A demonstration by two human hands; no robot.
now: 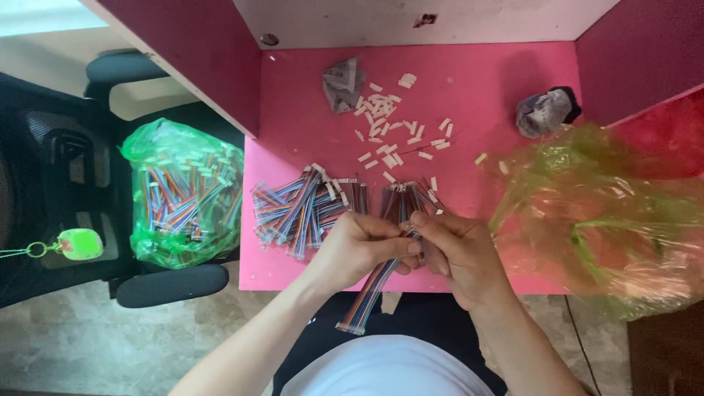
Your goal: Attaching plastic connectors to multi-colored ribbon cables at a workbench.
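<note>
Your left hand (363, 246) and right hand (451, 249) meet at the table (469, 95) edge, both grips pinching one ribbon cable (370, 293) that hangs toward 7 o'clock; the cable pile (301, 205) lies at 10 o'clock.

Glossy, crinkled green plastic bag (183, 194) — matt pink tabletop (469, 110) — smooth plastic-sheathed ribbon cable (370, 293).

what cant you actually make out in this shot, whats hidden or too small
Head view, the only one:
- Top end of the ribbon cable: covered by the left hand and right hand.
- White connector pieces: too small to show detail.
- Contents of the green bag on the table: blurred by crinkled film and cut off by the right edge.
- Lower cables in the green bag on the chair: buried under others.
</note>
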